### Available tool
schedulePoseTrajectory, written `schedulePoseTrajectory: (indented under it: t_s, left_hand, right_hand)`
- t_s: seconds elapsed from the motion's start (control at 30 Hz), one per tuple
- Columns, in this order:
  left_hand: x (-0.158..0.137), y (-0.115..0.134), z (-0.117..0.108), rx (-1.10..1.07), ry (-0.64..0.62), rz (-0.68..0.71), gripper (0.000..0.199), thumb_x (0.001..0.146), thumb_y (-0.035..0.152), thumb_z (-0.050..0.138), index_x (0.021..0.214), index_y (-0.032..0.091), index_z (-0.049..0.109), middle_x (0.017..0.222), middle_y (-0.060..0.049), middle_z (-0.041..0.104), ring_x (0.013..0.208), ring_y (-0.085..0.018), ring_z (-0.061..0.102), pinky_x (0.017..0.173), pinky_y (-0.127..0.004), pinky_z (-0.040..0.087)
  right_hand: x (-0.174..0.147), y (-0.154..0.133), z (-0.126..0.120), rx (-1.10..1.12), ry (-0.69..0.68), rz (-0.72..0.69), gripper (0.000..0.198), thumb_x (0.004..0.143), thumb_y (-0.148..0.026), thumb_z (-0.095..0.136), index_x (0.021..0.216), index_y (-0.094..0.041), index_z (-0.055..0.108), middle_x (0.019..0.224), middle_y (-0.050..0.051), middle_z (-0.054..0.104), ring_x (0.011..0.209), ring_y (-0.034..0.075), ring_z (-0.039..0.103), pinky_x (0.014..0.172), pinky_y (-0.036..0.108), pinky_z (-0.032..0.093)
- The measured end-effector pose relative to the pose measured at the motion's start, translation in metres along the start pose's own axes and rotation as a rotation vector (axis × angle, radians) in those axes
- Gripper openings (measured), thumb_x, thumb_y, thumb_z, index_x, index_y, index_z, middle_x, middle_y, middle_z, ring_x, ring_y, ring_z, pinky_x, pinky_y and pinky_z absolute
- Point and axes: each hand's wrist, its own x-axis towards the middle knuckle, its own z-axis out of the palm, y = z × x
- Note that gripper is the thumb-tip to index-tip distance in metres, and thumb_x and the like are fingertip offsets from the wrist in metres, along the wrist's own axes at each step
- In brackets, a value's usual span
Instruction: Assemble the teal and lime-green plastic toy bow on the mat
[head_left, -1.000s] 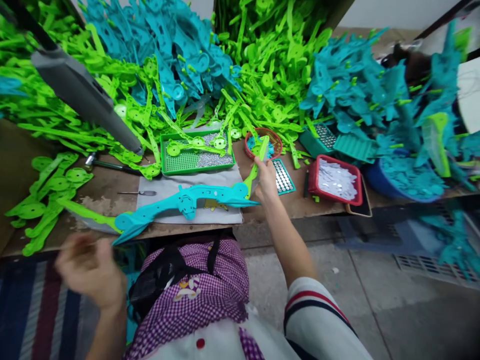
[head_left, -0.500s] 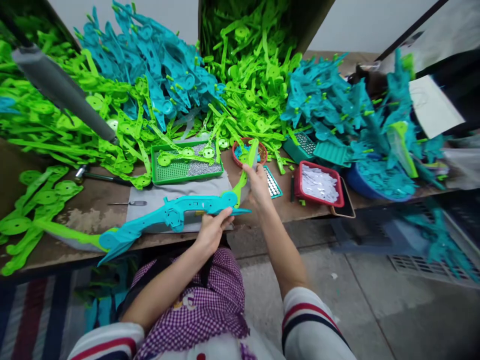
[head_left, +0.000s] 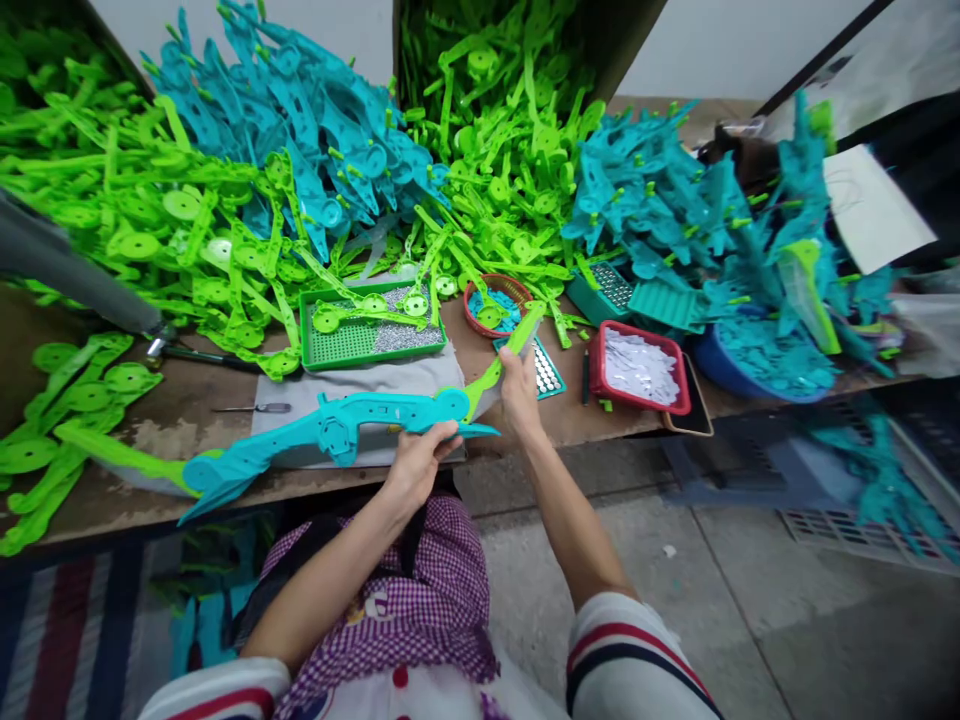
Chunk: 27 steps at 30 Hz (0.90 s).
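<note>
A long plastic toy bow lies across my front, its blue body (head_left: pixel 375 412) in the middle and a green arm at each end. My left hand (head_left: pixel 418 462) is closed around the blue body near its right end. Further right, my right hand (head_left: pixel 520 393) grips the right green arm (head_left: pixel 525 335), fingers behind it and thumb in front. The left green arm (head_left: pixel 120 455) stretches over the table's left side. Under the bow is a grey cloth (head_left: pixel 300 390) with a small screwdriver (head_left: pixel 259 408) beside the cloth's left edge.
Heaped green parts (head_left: pixel 517 200) and blue parts (head_left: pixel 300 120) line the back. A green tray (head_left: pixel 337 345) holds small metal pieces. A red basket (head_left: pixel 679 400), a blue bowl (head_left: pixel 750 385) and a hammer (head_left: pixel 161 345) stand or lie about. A grey hanging tool (head_left: pixel 75 265) reaches in at left.
The right green arm has swung outward to the right, and my right hand has moved slightly down with it. The bow has shifted slightly left. The grey hanging tool has moved left and down.
</note>
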Motion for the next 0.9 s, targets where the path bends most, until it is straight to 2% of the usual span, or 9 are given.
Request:
schedulePoseTrajectory:
  t_s: [0.17,0.3,0.4,0.43,0.5,0.57,0.67,0.8,0.9]
  left_hand:
    - [0.016,0.016,-0.025,0.239,-0.167,0.108,0.044,0.051,0.034,0.089,0.089,0.018,0.074,0.097,-0.007,0.076,0.106,-0.026,0.067,0.101,-0.041,0.05]
    - [-0.018,0.033,-0.085,0.592,-0.288,0.261,0.041,0.071,0.039,0.078,0.105,0.019,0.071,0.104,-0.009,0.075,0.093,-0.023,0.071,0.086,-0.038,0.057]
    - [-0.056,0.048,-0.133,1.013,-0.229,0.746,0.018,0.083,0.027,0.069,0.101,0.024,0.072,0.097,-0.005,0.075,0.087,-0.018,0.071,0.082,-0.032,0.056]
    - [-0.064,0.054,-0.146,1.125,-0.106,0.994,0.02,0.082,0.023,0.07,0.102,0.025,0.072,0.097,-0.004,0.074,0.09,-0.019,0.07,0.085,-0.033,0.055]
    - [-0.071,0.066,-0.162,1.376,0.115,1.268,0.031,0.082,0.025,0.072,0.112,0.024,0.068,0.104,-0.008,0.071,0.098,-0.024,0.067,0.09,-0.038,0.052]
    - [-0.068,0.078,-0.17,1.629,0.195,1.299,0.042,0.085,0.031,0.068,0.124,0.018,0.062,0.109,-0.013,0.069,0.097,-0.027,0.065,0.085,-0.039,0.051]
    - [-0.06,0.091,-0.17,1.865,0.075,1.23,0.038,0.092,0.027,0.056,0.129,0.016,0.06,0.097,-0.01,0.072,0.079,-0.023,0.065,0.07,-0.033,0.047]
    - [-0.05,0.102,-0.161,1.919,0.137,1.341,0.039,0.093,0.016,0.048,0.128,0.024,0.064,0.095,-0.007,0.072,0.081,-0.02,0.065,0.074,-0.031,0.044]
    - [-0.028,0.106,-0.16,1.925,0.201,1.356,0.043,0.093,0.012,0.043,0.128,0.026,0.064,0.101,-0.009,0.072,0.086,-0.021,0.065,0.079,-0.033,0.043]
  right_hand:
    - [0.013,-0.005,-0.005,0.065,-0.141,-0.035,0.043,0.077,-0.057,0.062,0.106,-0.026,0.059,0.085,0.0,0.061,0.071,0.016,0.057,0.069,0.031,0.053]
    - [0.008,-0.009,-0.013,0.17,-0.338,0.081,0.043,0.069,-0.047,0.074,0.104,-0.026,0.06,0.075,-0.004,0.06,0.062,0.013,0.057,0.061,0.028,0.053]
    - [0.001,-0.004,-0.016,0.212,-0.301,0.171,0.039,0.069,-0.041,0.075,0.103,-0.026,0.061,0.079,-0.004,0.063,0.072,0.015,0.063,0.066,0.028,0.056]
    - [-0.001,-0.002,-0.015,0.222,-0.278,0.181,0.038,0.069,-0.04,0.075,0.102,-0.026,0.061,0.08,-0.003,0.065,0.074,0.015,0.064,0.068,0.029,0.056]
    - [-0.004,0.002,-0.012,0.235,-0.234,0.184,0.036,0.068,-0.04,0.075,0.097,-0.026,0.061,0.08,-0.003,0.067,0.076,0.016,0.066,0.068,0.03,0.056]
    - [-0.006,0.003,-0.009,0.244,-0.182,0.184,0.034,0.066,-0.039,0.075,0.093,-0.026,0.06,0.077,-0.003,0.067,0.074,0.016,0.067,0.066,0.029,0.055]
    - [-0.011,-0.003,-0.01,0.265,-0.127,0.173,0.031,0.065,-0.036,0.074,0.09,-0.025,0.059,0.073,-0.004,0.066,0.07,0.016,0.066,0.063,0.028,0.054]
    - [-0.018,-0.01,-0.016,0.369,-0.07,0.086,0.028,0.064,-0.034,0.07,0.087,-0.025,0.059,0.079,-0.003,0.067,0.076,0.016,0.066,0.072,0.031,0.055]
    - [-0.024,-0.001,-0.013,0.362,-0.016,0.15,0.026,0.062,-0.034,0.069,0.084,-0.023,0.059,0.079,-0.003,0.065,0.074,0.013,0.063,0.068,0.027,0.053]
